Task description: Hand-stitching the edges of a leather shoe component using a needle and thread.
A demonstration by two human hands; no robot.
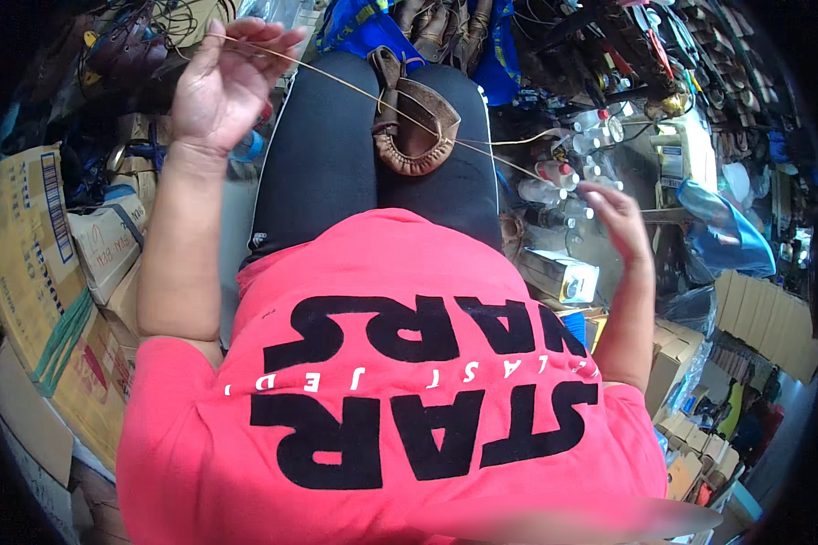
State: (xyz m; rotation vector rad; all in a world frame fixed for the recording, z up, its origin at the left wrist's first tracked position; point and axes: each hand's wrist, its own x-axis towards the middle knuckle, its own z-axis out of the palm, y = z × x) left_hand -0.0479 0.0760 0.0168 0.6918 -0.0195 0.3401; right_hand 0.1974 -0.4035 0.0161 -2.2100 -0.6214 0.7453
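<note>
At six o'clock I see black and white lettering on a shirt; at nine, print on a carton.

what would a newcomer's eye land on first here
Probably the bright pink-red shirt with bold black lettering, filling the lower middle of the view. Next might come the curved brown piece with a gathered edge on the dark trousers, its pale thread running up to the raised left hand at upper left.
</note>
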